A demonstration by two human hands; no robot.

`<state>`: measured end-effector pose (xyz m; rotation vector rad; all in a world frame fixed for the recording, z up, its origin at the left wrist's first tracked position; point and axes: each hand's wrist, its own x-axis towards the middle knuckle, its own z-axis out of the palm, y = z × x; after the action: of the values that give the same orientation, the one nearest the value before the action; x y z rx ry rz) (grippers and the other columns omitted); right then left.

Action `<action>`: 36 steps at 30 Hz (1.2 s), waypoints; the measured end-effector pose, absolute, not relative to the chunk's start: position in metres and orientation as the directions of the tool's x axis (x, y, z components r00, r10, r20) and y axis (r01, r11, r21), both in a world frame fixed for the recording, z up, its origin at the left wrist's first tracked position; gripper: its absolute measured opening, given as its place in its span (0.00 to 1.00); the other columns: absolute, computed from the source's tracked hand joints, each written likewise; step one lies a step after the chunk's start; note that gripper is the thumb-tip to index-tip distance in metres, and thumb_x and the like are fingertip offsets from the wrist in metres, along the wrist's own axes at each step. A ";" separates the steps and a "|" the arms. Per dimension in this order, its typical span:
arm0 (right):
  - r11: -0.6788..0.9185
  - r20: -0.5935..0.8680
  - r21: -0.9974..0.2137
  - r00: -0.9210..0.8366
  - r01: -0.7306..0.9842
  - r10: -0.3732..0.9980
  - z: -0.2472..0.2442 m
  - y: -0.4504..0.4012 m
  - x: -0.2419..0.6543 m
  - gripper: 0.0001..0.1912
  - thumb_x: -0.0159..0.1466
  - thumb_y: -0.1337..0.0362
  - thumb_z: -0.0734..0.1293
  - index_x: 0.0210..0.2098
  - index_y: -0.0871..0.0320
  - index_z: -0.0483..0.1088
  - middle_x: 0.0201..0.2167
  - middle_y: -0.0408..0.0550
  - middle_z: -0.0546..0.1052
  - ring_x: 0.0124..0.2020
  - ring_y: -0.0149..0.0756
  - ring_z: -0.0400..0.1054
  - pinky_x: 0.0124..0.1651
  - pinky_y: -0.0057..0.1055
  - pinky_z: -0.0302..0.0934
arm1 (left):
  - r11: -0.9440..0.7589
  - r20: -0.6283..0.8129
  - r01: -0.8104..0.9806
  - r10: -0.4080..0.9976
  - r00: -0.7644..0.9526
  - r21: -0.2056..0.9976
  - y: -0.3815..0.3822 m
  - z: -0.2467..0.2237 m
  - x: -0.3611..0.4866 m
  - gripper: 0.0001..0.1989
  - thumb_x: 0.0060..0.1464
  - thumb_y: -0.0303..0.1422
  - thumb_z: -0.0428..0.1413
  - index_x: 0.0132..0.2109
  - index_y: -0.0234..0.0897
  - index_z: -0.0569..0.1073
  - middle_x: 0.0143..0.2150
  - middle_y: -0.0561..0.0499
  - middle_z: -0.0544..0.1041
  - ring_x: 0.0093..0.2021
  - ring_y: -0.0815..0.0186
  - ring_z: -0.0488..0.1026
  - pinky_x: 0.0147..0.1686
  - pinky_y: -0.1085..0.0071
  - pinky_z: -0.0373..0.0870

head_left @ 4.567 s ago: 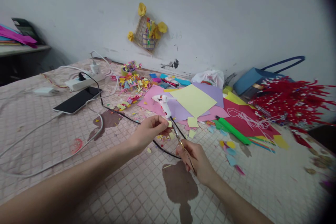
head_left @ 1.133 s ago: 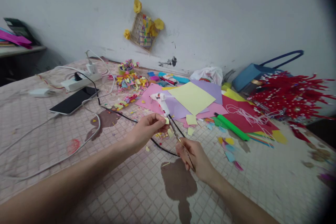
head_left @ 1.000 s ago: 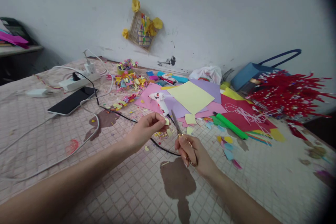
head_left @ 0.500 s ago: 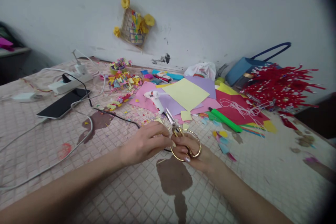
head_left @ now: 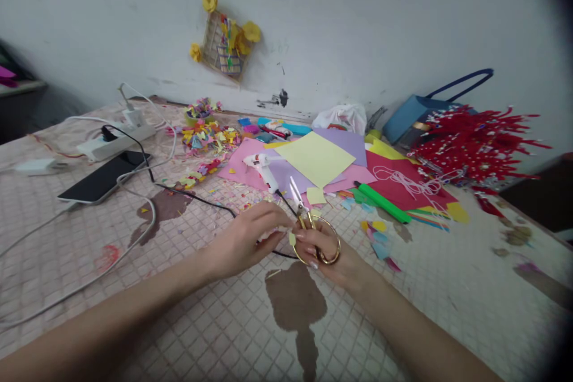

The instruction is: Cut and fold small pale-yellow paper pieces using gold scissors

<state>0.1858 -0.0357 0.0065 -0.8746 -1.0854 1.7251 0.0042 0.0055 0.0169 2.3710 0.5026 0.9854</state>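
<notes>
My right hand (head_left: 333, 253) is closed around a pair of scissors (head_left: 301, 206) with gold loop handles and silver blades, which point up and away from me. At its fingertips is a small pale yellow piece of paper (head_left: 292, 239). My left hand (head_left: 250, 236) is right beside it, thumb and fingers curved and apart, the fingertips close to that piece; whether they touch it I cannot tell. Just beyond the hands are a small pale yellow paper square (head_left: 316, 196) and a white glue gun (head_left: 263, 172) with a black cord.
Coloured paper sheets (head_left: 317, 158) lie behind the hands, with a green marker-like stick (head_left: 384, 203) and white string (head_left: 418, 182) to the right. Red fuzzy stems (head_left: 474, 143) stand far right. At left are a phone (head_left: 105, 178), power strip (head_left: 116, 142), cables and paper scraps (head_left: 210, 137).
My left fingers have opened from a pinch, and the small yellow piece now shows at my right fingertips. The scissors have shifted slightly, still in my right hand.
</notes>
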 end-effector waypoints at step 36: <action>-0.020 -0.098 -0.943 -0.220 0.332 0.971 0.010 -0.048 0.176 0.22 0.58 0.47 0.60 0.20 0.58 0.58 0.14 0.37 0.56 0.15 0.24 0.51 0.17 0.24 0.44 | 0.222 -0.055 -0.289 0.869 0.491 0.931 0.022 0.020 0.001 0.12 0.44 0.35 0.61 0.30 0.32 0.66 0.30 0.51 0.74 0.32 0.70 0.72 0.38 0.70 0.68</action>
<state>0.1763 -0.0480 0.0095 -1.3812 -1.6088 1.2546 0.0009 0.0225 0.0199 1.0531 0.6727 0.8892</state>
